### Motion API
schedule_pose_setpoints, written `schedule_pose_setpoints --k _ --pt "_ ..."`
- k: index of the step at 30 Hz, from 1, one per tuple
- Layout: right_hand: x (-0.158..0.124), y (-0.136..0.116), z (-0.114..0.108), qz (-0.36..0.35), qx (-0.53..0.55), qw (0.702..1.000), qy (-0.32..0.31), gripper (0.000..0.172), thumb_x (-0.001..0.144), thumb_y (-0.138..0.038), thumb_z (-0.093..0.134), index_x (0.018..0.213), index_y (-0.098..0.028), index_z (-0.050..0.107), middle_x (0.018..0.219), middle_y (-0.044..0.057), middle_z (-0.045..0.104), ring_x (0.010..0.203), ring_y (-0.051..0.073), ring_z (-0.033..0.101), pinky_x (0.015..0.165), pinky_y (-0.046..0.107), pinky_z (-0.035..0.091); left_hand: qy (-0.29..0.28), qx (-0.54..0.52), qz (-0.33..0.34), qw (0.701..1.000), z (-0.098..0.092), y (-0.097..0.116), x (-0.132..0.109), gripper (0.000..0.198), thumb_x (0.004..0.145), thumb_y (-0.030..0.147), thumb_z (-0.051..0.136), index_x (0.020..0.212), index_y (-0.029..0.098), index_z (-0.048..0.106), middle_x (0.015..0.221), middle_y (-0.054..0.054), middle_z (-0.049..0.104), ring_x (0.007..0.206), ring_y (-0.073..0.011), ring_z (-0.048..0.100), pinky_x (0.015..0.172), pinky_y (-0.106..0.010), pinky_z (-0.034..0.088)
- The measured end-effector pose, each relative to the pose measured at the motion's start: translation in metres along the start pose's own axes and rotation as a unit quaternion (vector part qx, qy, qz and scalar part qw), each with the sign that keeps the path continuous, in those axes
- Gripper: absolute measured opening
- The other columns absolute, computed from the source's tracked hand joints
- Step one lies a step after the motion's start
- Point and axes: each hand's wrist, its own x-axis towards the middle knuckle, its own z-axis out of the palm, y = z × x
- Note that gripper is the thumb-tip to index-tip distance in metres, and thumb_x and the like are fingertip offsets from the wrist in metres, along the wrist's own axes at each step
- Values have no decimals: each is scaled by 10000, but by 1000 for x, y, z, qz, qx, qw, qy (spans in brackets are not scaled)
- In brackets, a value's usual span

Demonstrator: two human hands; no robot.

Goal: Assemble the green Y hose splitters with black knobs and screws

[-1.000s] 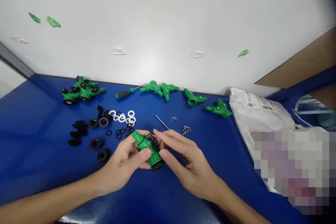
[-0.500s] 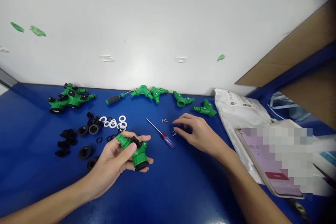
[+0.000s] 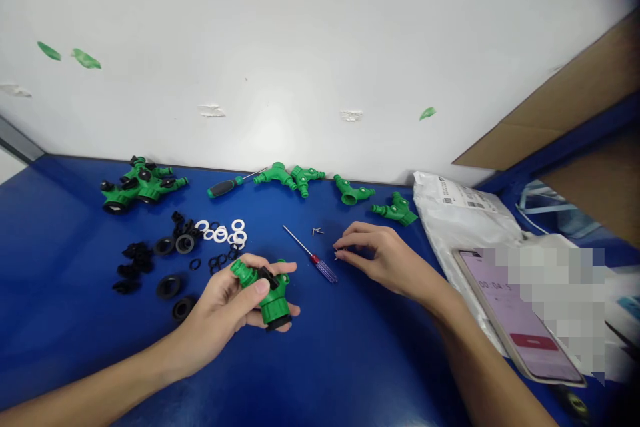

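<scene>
My left hand (image 3: 225,307) is closed around a green Y-shaped hose splitter (image 3: 275,300) with a black valve lever and a black ring at its lower end. The thumb presses beside the lever. My right hand (image 3: 373,250) pinches thumb and forefinger together at a small silver screw (image 3: 337,255), close over the blue table. Just left of those fingertips lies a screwdriver (image 3: 323,267) with a clear purple and red handle. More small screws (image 3: 317,231) lie beyond its shaft.
Green splitter bodies (image 3: 350,192) line the wall beside a grey-green screwdriver (image 3: 225,187). Several splitters with black levers (image 3: 143,187) sit back left. White washers (image 3: 221,234), black rings (image 3: 169,287) and black valve parts (image 3: 136,257) lie left. A phone (image 3: 520,320) rests on plastic bags (image 3: 450,213) at right.
My right thumb and forefinger have closed together at the small screws. The left hand still holds the splitter. The whole view has shifted slightly.
</scene>
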Motion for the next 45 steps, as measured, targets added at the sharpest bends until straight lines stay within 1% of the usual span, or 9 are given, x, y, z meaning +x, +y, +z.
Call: schedule_pose_setpoints --k 6,13,17,20,24,29,34,39,45 --pt "-1 6 4 -8 -22 999 -30 178 922 -148 584 890 -193 754 938 56 659 772 169 642 719 289 491 -4 5 -1 1000 -1 -1 1 224 900 371 689 992 206 567 1332 -92 658 942 -314 763 785 -455 635" --pt "1 2 1 -32 28 998 46 152 929 -150 567 852 -186 693 886 49 674 751 166 631 697 281 497 -14 30 3 999 -3 -3 -1 222 914 390 666 1003 216 560 1352 -97 641 954 -315 759 799 -477 626" --pt "-1 -22 7 -86 156 977 119 94 917 -186 645 852 -184 713 860 45 708 764 158 654 691 263 516 -21 75 19 997 -5 -6 -2 175 946 374 620 1029 228 572 1380 -99 618 994 -303 749 828 -459 611" --pt "-6 -50 17 -132 249 950 134 11 877 -169 715 867 -171 717 801 36 710 699 135 650 644 239 530 -41 113 37 992 -5 -6 -4 158 952 348 616 1050 226 591 1388 -103 608 1004 -269 744 887 -430 586" --pt "-11 -77 27 -195 304 926 113 93 902 -105 667 865 -161 730 819 50 712 728 131 682 696 243 576 -78 149 66 984 -2 -5 -7 117 971 297 587 1065 229 599 1342 -84 631 1063 -206 696 947 -361 546" --pt "-15 -81 27 -202 277 936 80 121 901 -69 649 878 -142 742 859 63 697 779 125 686 746 228 577 -88 199 82 973 -3 -7 -9 127 980 269 570 1103 242 590 1244 -57 644 1032 -150 639 894 -273 529" --pt "-17 -81 25 -191 275 941 41 128 913 -73 636 901 -137 747 877 63 699 811 134 685 778 245 566 -102 215 66 969 -4 -9 -8 118 984 274 559 1098 243 565 1262 -53 596 1038 -141 599 918 -275 504" --pt "-18 -81 23 -174 270 947 13 129 916 -71 632 906 -132 746 892 64 702 773 125 671 730 233 547 -118 234 71 963 -3 -9 -9 104 982 268 556 1081 240 555 1108 -30 599 925 -130 575 839 -261 503" --pt "-18 -82 26 -151 263 953 27 94 930 -134 637 900 -167 720 852 43 714 748 136 678 719 250 543 -110 249 83 959 -1 -8 -9 107 983 267 545 1077 220 567 1019 -37 573 940 -160 570 856 -298 496"
